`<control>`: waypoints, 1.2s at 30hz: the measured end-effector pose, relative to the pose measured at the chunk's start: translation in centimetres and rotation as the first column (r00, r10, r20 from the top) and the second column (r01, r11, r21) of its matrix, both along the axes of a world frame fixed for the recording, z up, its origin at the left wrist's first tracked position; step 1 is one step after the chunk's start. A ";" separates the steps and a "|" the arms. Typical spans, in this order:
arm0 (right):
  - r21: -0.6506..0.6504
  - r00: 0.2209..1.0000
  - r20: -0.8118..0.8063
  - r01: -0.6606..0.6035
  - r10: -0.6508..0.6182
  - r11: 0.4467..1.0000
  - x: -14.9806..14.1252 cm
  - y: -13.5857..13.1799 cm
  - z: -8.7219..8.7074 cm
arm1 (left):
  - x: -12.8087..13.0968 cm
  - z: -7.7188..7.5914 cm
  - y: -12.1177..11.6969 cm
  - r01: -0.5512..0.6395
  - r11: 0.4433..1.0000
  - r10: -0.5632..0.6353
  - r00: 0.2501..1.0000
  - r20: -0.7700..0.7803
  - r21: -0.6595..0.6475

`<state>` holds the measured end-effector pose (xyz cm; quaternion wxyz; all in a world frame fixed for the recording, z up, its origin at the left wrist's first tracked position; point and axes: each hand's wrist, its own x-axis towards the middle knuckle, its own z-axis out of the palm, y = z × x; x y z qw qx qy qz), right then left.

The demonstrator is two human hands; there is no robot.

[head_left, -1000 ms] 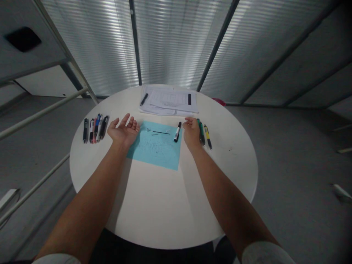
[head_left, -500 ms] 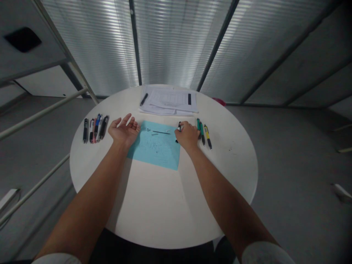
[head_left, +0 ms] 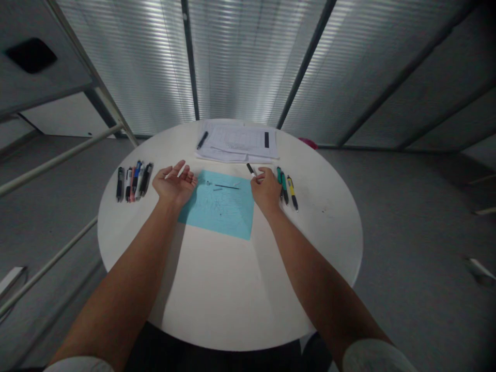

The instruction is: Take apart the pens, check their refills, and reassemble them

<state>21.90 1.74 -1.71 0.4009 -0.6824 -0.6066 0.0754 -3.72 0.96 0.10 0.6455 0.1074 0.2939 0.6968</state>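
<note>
Turned since the earlier frame is the marker [head_left: 250, 169]: its long axis, formerly leaning far right, now slants from far left to near right. It sits at the far right corner of the blue sheet [head_left: 232, 217], pinched between thumb and fingers of the right hand [head_left: 266, 190]. Its dark end projects past the fingertips, far and left; the near end is hidden by the hand. Whether it clears the table [head_left: 217, 289] cannot be told.

Thin dark rod [head_left: 227, 187] lies on the sheet, left of that grip, roughly crosswise. Green pens [head_left: 284, 188] lie just right of the right hand, with a yellow pen [head_left: 292, 192] beyond. Left hand [head_left: 174, 186], well apart from the marker, is palm up, fingers loosely spread, holding nothing, between the sheet and the pen group [head_left: 136, 179] at left.
</note>
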 end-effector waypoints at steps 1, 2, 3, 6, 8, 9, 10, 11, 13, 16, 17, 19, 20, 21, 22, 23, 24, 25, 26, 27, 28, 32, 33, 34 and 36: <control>0.033 0.999 -0.021 -0.025 0.025 0.999 0.1 0.1 -0.1 | 0.0 0.0 0.0 -0.001 1.000 0.001 1.000 0.007 -0.005; 0.069 0.998 -0.031 -0.054 0.056 0.996 0.2 0.2 -0.1 | 0.0 0.0 0.0 -0.002 1.000 0.002 1.000 0.014 -0.010; 0.102 0.996 -0.030 -0.082 0.085 0.991 0.2 0.2 -0.1 | 0.1 0.1 0.0 -0.001 1.000 0.002 1.000 0.018 -0.014; 0.152 0.988 -0.011 -0.152 0.155 0.977 0.2 0.2 -0.2 | 0.2 0.2 -0.1 -0.002 1.000 0.003 1.000 0.012 -0.020; 0.149 0.982 0.002 -0.189 0.191 0.971 0.0 0.1 -0.2 | 0.2 0.2 -0.1 0.002 1.000 -0.002 1.000 0.005 -0.023; 0.147 0.978 0.011 -0.208 0.208 0.967 0.0 0.0 -0.2 | 0.2 0.2 -0.1 0.003 1.000 -0.003 1.000 0.005 -0.026; 0.147 0.974 0.023 -0.226 0.225 0.963 -0.1 -0.1 -0.2 | 0.2 0.2 -0.1 0.003 1.000 -0.003 1.000 0.007 -0.028; 0.147 0.970 0.038 -0.244 0.241 0.959 -0.2 -0.2 -0.2 | 0.2 0.2 -0.1 0.004 1.000 -0.004 1.000 0.011 -0.030; 0.153 0.961 0.075 -0.275 0.267 0.949 -0.2 -0.3 -0.2 | 0.1 0.2 0.0 0.003 1.000 -0.002 1.000 0.020 -0.026; 0.143 0.951 0.131 -0.297 0.280 0.944 -0.3 -0.6 -0.1 | 0.1 0.1 0.0 0.007 1.000 -0.006 1.000 0.022 -0.023; 0.133 0.950 0.145 -0.296 0.277 0.946 -0.3 -0.7 -0.1 | 0.1 0.1 0.0 0.009 1.000 -0.009 1.000 0.019 -0.023; 0.113 0.946 0.167 -0.299 0.278 0.948 -0.3 -0.9 0.1 | 0.1 0.1 0.0 0.011 1.000 -0.011 1.000 0.010 -0.019; 0.104 0.941 0.178 -0.310 0.289 0.945 -0.4 -0.9 0.1 | 0.1 0.1 0.0 0.013 1.000 -0.013 1.000 0.006 -0.015; 0.091 0.931 0.192 -0.333 0.312 0.938 -0.4 -0.9 0.2 | 0.1 0.1 -0.1 0.014 1.000 -0.014 1.000 0.003 -0.010; 0.071 0.916 0.210 -0.362 0.341 0.929 -0.4 -0.9 0.2 | 0.2 0.2 -0.1 0.014 1.000 -0.014 1.000 0.000 -0.006; 0.044 0.900 0.231 -0.389 0.370 0.920 -0.4 -0.9 0.2 | 0.2 0.2 -0.2 0.013 1.000 -0.013 1.000 -0.002 -0.002; 0.010 0.883 0.254 -0.410 0.394 0.912 -0.4 -0.8 0.1 | 0.3 0.2 -0.2 0.011 1.000 -0.011 1.000 -0.006 0.000; -0.024 0.870 0.276 -0.419 0.408 0.908 -0.4 -0.8 0.1 | 0.3 0.2 -0.3 0.006 1.000 -0.006 1.000 -0.011 0.000; -0.053 0.861 0.295 -0.419 0.415 0.907 -0.4 -0.7 0.0 | 0.4 0.3 -0.3 -0.001 1.000 0.001 1.000 -0.016 0.000; -0.073 0.857 0.310 -0.411 0.412 0.909 -0.4 -0.6 -0.1 | 0.4 0.3 -0.4 -0.007 1.000 0.007 1.000 -0.020 -0.002; -0.083 0.856 0.322 -0.400 0.404 0.913 -0.3 -0.5 -0.1 | 0.5 0.3 -0.4 -0.011 1.000 0.011 1.000 -0.022 -0.005; -0.081 0.866 0.345 -0.357 0.362 0.931 -0.3 -0.3 -0.4 | 0.7 0.6 -0.6 -0.020 1.000 0.019 1.000 -0.019 -0.014; -0.080 0.867 0.346 -0.353 0.358 0.932 -0.3 -0.3 -0.4 | 0.7 0.6 -0.6 -0.020 1.000 0.019 1.000 -0.018 -0.014; -0.081 0.866 0.348 -0.354 0.359 0.932 -0.3 -0.3 -0.4 | 0.7 0.7 -0.6 -0.017 1.000 0.017 1.000 -0.018 -0.012; -0.082 0.863 0.351 -0.357 0.362 0.931 -0.3 -0.3 -0.4 | 0.8 0.7 -0.6 -0.006 1.000 0.006 1.000 -0.024 -0.003</control>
